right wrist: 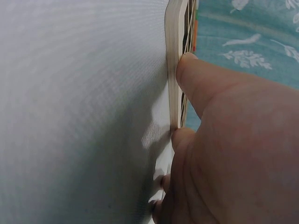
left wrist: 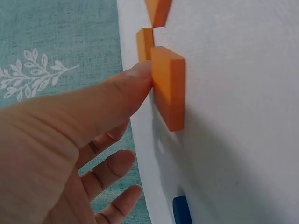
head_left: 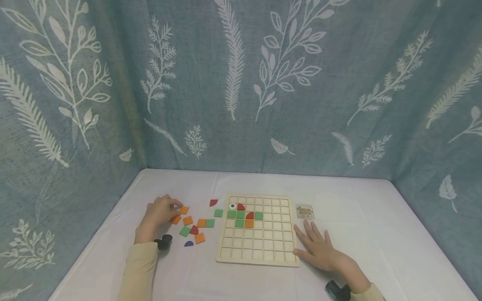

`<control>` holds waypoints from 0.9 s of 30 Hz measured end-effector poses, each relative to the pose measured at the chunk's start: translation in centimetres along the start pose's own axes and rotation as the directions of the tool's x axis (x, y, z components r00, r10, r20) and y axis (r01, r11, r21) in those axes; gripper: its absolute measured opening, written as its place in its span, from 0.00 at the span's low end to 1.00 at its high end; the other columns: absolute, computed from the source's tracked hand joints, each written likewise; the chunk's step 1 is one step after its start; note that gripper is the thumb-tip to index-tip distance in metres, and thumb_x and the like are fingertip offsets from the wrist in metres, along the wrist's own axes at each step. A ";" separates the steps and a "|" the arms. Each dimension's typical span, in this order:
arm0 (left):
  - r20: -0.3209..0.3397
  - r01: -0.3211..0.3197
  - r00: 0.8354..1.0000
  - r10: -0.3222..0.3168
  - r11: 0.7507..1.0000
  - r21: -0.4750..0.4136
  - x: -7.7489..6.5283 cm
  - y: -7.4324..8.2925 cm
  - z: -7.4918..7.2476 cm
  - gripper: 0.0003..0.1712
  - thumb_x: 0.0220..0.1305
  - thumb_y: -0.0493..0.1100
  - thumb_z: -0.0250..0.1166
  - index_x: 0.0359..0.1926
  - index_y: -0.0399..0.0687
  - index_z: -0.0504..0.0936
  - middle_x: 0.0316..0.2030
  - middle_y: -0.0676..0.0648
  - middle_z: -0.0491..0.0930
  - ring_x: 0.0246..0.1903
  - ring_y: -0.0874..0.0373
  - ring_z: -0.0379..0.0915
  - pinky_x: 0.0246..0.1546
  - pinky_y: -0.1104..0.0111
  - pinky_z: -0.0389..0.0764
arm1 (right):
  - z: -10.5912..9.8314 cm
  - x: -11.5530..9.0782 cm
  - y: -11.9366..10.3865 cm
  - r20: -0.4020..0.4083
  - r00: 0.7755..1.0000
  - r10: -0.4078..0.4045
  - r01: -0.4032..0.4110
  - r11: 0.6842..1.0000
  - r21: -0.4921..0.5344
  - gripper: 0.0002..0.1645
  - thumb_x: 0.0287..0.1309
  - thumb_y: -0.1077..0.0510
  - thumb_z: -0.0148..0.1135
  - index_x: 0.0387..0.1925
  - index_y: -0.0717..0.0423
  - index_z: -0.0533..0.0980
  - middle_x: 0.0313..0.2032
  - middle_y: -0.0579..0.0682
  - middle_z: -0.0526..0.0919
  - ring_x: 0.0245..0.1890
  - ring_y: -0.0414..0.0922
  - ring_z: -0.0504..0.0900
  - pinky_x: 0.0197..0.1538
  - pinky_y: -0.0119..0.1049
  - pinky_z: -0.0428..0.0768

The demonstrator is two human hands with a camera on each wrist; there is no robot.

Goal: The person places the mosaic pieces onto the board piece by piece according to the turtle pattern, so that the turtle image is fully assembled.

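My left hand point(head_left: 160, 211) is low over the left end of the scattered tiles, fingers bent. In the left wrist view its thumb tip meets the corner of an orange square tile point(left wrist: 169, 88), close to a second orange tile point(left wrist: 145, 44). The index fingertip is hidden there, so I cannot tell whether a tile is pinched. My right hand point(head_left: 318, 248) lies spread at the right edge of the wooden grid board point(head_left: 257, 258). Its thumb touches the board's rim point(right wrist: 174, 70). On the board are green tiles point(head_left: 239, 223), an orange tile point(head_left: 249, 223), red pieces and a round eye piece point(head_left: 232, 206).
Left of the board lie several loose tiles: orange point(head_left: 199, 238), green point(head_left: 184, 231), red point(head_left: 213, 202) and a blue half-round point(head_left: 189, 243). A small picture card point(head_left: 305, 211) sits right of the board. Patterned curtains point(head_left: 244, 83) enclose the white table point(head_left: 339, 192).
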State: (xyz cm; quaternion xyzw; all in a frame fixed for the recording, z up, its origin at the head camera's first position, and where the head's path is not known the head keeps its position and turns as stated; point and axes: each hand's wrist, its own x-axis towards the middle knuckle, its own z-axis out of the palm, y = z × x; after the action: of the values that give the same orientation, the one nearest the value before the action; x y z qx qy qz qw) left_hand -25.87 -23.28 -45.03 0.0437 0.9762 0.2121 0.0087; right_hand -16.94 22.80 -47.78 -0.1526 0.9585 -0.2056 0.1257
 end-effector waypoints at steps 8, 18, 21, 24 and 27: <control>-0.043 0.012 0.999 -0.010 0.999 0.030 0.3 0.2 0.3 0.13 0.56 0.38 0.65 0.44 0.40 0.81 0.37 0.40 0.76 0.42 0.43 0.68 0.46 0.47 0.63 | -0.1 0.0 -0.1 -0.005 1.000 0.004 -0.004 1.000 -0.003 0.43 0.61 0.35 0.44 0.71 0.51 0.49 0.71 0.62 0.38 0.70 0.62 0.33 0.61 0.66 0.29; -0.076 -0.088 0.993 0.089 0.996 0.012 0.6 1.7 -0.2 0.15 0.56 0.42 0.66 0.45 0.43 0.80 0.33 0.45 0.74 0.36 0.49 0.66 0.42 0.50 0.63 | 0.0 0.0 -0.1 -0.013 1.000 0.009 -0.009 1.000 -0.009 0.44 0.61 0.35 0.44 0.71 0.51 0.50 0.71 0.62 0.38 0.70 0.62 0.33 0.61 0.66 0.29; -0.085 -0.127 0.988 0.128 0.992 0.019 0.6 2.5 -0.2 0.15 0.55 0.42 0.67 0.45 0.44 0.80 0.32 0.46 0.73 0.36 0.49 0.65 0.41 0.50 0.63 | 0.0 0.0 -0.3 -0.012 1.000 0.007 -0.007 1.000 -0.007 0.43 0.61 0.35 0.45 0.71 0.51 0.50 0.71 0.62 0.38 0.70 0.62 0.33 0.61 0.67 0.29; -0.090 -0.168 0.981 0.170 0.985 0.033 0.7 3.2 0.0 0.15 0.55 0.44 0.67 0.44 0.46 0.81 0.31 0.48 0.73 0.34 0.51 0.65 0.39 0.53 0.63 | -0.1 -0.1 -0.3 -0.013 1.000 0.005 -0.005 1.000 -0.010 0.43 0.61 0.35 0.45 0.71 0.51 0.50 0.71 0.62 0.38 0.70 0.62 0.33 0.61 0.67 0.29; -0.083 -0.187 0.978 0.189 0.982 0.033 0.7 4.1 0.3 0.14 0.56 0.44 0.67 0.43 0.47 0.81 0.31 0.49 0.73 0.34 0.52 0.65 0.39 0.54 0.63 | -0.1 -0.1 -0.2 -0.012 1.000 0.000 -0.001 1.000 -0.011 0.43 0.61 0.35 0.44 0.71 0.51 0.50 0.71 0.62 0.38 0.70 0.63 0.33 0.61 0.67 0.29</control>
State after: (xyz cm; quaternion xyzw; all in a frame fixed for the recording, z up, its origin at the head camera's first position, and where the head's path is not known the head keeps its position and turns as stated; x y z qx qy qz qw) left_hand -26.27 -19.41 -43.59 0.1267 0.9698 0.2015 -0.0539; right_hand -16.79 22.66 -47.59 -0.1518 0.9604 -0.2012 0.1191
